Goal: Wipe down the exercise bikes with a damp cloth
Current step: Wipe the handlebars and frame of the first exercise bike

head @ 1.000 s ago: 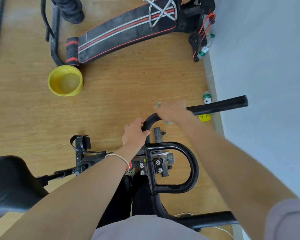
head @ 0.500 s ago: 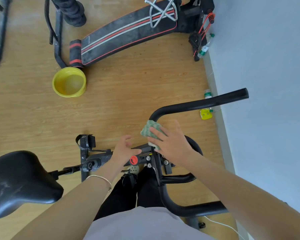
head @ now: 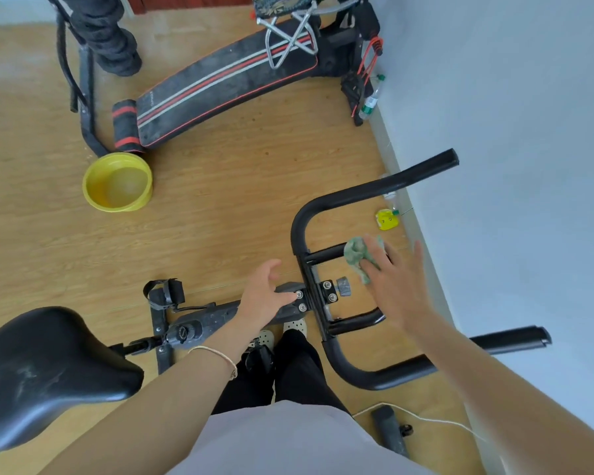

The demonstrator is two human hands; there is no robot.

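A black exercise bike stands under me, its handlebar point(head: 354, 197) curving to the right and its saddle point(head: 45, 368) at lower left. My right hand point(head: 396, 286) lies flat with spread fingers on a crumpled green cloth point(head: 357, 253), pressing it against the inner loop of the handlebar. My left hand point(head: 266, 296) hovers with relaxed fingers over the bolted clamp point(head: 314, 298) at the handlebar stem and holds nothing.
A yellow basin point(head: 117, 182) holding water sits on the wooden floor to the left. Behind it lies a black sit-up bench point(head: 227, 82) with red stripes. A small yellow object point(head: 386, 219) and bottles lie along the white wall point(head: 511, 132) on the right.
My right hand moved the cloth from the stem area rightward onto the inner handlebar loop. My left hand let go of the handlebar and now hovers over the clamp. The view shifted.
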